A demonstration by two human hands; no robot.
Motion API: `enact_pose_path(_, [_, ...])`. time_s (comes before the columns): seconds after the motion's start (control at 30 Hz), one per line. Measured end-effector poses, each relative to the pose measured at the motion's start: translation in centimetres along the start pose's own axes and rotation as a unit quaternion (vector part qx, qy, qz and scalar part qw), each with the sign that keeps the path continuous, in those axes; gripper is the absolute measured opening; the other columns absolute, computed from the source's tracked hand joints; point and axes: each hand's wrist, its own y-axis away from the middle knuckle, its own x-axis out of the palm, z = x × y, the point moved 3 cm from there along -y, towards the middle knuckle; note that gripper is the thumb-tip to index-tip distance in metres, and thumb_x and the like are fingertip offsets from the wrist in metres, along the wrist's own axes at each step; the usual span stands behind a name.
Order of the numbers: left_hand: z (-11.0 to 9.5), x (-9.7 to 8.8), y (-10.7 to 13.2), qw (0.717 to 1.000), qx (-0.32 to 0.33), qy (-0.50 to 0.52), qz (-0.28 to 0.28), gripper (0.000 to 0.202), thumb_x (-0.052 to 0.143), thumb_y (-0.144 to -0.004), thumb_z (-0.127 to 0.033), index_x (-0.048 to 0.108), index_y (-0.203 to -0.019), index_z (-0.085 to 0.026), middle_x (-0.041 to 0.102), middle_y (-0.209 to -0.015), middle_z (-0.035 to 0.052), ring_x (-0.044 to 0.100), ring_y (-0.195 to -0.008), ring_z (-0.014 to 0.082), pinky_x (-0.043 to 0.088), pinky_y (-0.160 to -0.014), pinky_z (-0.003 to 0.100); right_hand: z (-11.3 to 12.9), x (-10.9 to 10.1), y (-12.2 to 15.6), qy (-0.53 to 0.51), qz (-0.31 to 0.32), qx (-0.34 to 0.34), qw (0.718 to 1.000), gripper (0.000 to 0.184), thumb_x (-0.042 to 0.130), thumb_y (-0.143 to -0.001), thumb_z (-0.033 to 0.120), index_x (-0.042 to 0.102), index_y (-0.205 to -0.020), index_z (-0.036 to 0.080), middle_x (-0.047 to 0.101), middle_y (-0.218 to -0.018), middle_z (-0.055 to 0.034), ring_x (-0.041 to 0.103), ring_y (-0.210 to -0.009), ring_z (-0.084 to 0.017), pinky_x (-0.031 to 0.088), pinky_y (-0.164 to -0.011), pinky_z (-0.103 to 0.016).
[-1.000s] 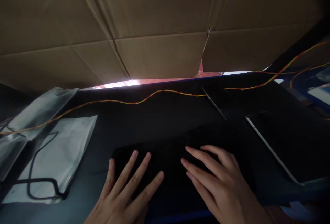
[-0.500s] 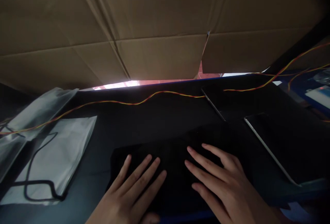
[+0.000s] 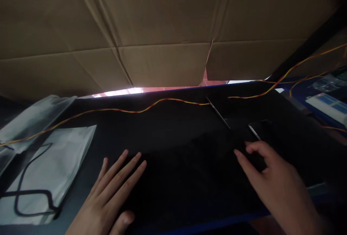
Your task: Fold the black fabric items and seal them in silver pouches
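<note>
A flat black piece of cloth or mat lies on the dark table in front of me. My left hand rests flat on its left end, fingers stretched out. My right hand is at its right end, fingers bent with thumb and forefinger close together near the edge of a dark tablet-like slab with a silver rim. Whether those fingers pinch anything is too dark to make out.
Cardboard sheets hang over the far side of the table. A red-yellow twisted wire runs across the back. Silver foil bags with a black cord lie at left. A white device sits far right.
Both hands slid apart along the black cloth: the left moved left, the right moved right toward the tablet and curled its fingers. The view shifted slightly.
</note>
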Motion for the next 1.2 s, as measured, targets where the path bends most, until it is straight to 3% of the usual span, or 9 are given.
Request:
enact_pose_path(0.13, [-0.2, 0.0, 0.2, 0.999, -0.028, 0.040, -0.006, 0.066, 0.025, -0.115, -0.049, 0.032, -0.175, -0.023, 0.040, -0.180, 0.0071, 0.030, -0.169, 0.0332, 0.026, -0.135, 0.062, 1.5, -2.0, -0.1, -0.050, -0.047, 0.040, 0.997, 0.032, 0.074, -0.092, 0.062, 0.069, -0.097, 0.030, 0.082, -0.088, -0.0025, 0.081, -0.074, -0.026, 0.059, -0.057, -0.032])
enact_pose_path(0.27, [-0.7, 0.2, -0.6, 0.999, -0.010, 0.038, -0.009, 0.064, 0.035, -0.114, -0.040, 0.032, -0.175, -0.023, 0.041, -0.179, 0.0089, 0.034, -0.167, 0.0327, 0.034, -0.130, 0.060, 7.3, -2.1, 1.1, -0.071, -0.086, -0.098, 0.989, 0.015, 0.071, -0.100, 0.042, 0.072, -0.112, 0.033, 0.085, -0.114, -0.0042, 0.084, -0.098, -0.029, 0.068, -0.078, -0.036])
enact_pose_path(0.4, [-1.3, 0.4, -2.1, 0.999, 0.028, 0.025, -0.029, 0.064, 0.043, -0.112, -0.032, 0.034, -0.175, -0.025, 0.046, -0.176, 0.0093, 0.041, -0.164, 0.0320, 0.039, -0.127, 0.061, 14.1, 0.4, 2.7, -0.156, 0.016, -0.252, 0.955, 0.023, 0.060, -0.106, 0.025, 0.069, -0.128, 0.025, 0.084, -0.127, -0.0075, 0.084, -0.107, -0.025, 0.070, -0.090, -0.032])
enact_pose_path(0.47, [-1.3, 0.4, -2.4, 0.998, 0.023, 0.028, -0.043, 0.063, 0.043, -0.112, -0.031, 0.035, -0.174, -0.025, 0.047, -0.176, 0.0091, 0.041, -0.164, 0.0313, 0.041, -0.126, 0.057, 15.0, 1.3, 3.0, -0.198, 0.076, -0.254, 0.944, 0.028, 0.058, -0.109, 0.024, 0.068, -0.135, 0.024, 0.082, -0.134, -0.0043, 0.083, -0.112, -0.020, 0.068, -0.096, -0.027])
enact_pose_path(0.6, [-1.3, 0.4, -2.4, 0.999, 0.007, 0.026, -0.042, 0.063, 0.051, -0.110, -0.029, 0.040, -0.172, -0.026, 0.052, -0.172, 0.0064, 0.042, -0.164, 0.0300, 0.041, -0.129, 0.055, 12.9, 1.2, 2.5, -0.203, 0.078, -0.267, 0.939, 0.036, 0.050, -0.109, 0.014, 0.069, -0.135, 0.030, 0.079, -0.139, 0.0036, 0.076, -0.126, -0.013, 0.062, -0.106, -0.024])
enact_pose_path(0.77, [-1.5, 0.8, -2.5, 1.000, 0.014, 0.011, -0.021, 0.064, 0.054, -0.110, -0.032, 0.039, -0.173, -0.025, 0.050, -0.174, 0.0061, 0.041, -0.164, 0.0306, 0.038, -0.130, 0.057, 12.0, 3.1, 2.8, -0.037, 0.081, -0.386, 0.918, 0.037, 0.058, -0.108, 0.017, 0.071, -0.143, 0.021, 0.065, -0.161, -0.0007, 0.059, -0.151, -0.033, 0.062, -0.113, -0.054])
enact_pose_path(0.9, [-1.7, 0.9, -2.5, 1.000, 0.023, -0.001, -0.018, 0.063, 0.053, -0.111, -0.032, 0.040, -0.172, -0.023, 0.048, -0.175, 0.0080, 0.039, -0.165, 0.0320, 0.039, -0.129, 0.058, 12.7, 4.7, 3.9, -0.027, 0.095, -0.393, 0.914, 0.041, 0.055, -0.109, 0.016, 0.069, -0.147, 0.020, 0.061, -0.165, -0.0029, 0.053, -0.155, -0.037, 0.058, -0.115, -0.061])
enact_pose_path(1.07, [-1.9, 0.5, -2.3, 1.000, 0.018, 0.003, -0.016, 0.066, 0.057, -0.110, -0.032, 0.039, -0.173, -0.023, 0.047, -0.176, 0.0066, 0.036, -0.167, 0.0326, 0.038, -0.130, 0.059, 9.2, 2.9, 2.2, -0.120, -0.027, -0.204, 0.971, 0.039, 0.054, -0.113, 0.036, 0.064, -0.149, 0.025, 0.062, -0.159, -0.0129, 0.058, -0.148, -0.033, 0.055, -0.117, -0.056])
enact_pose_path(1.2, [-2.4, 0.3, -2.5, 0.999, 0.021, -0.006, -0.024, 0.062, 0.053, -0.112, -0.031, 0.039, -0.172, -0.022, 0.047, -0.176, 0.0076, 0.035, -0.167, 0.0332, 0.044, -0.125, 0.059, 6.5, 3.0, 1.1, -0.082, 0.023, -0.104, 0.991, 0.036, 0.054, -0.111, 0.057, 0.074, -0.121, 0.029, 0.070, -0.141, -0.0102, 0.068, -0.132, -0.034, 0.064, -0.100, -0.055])
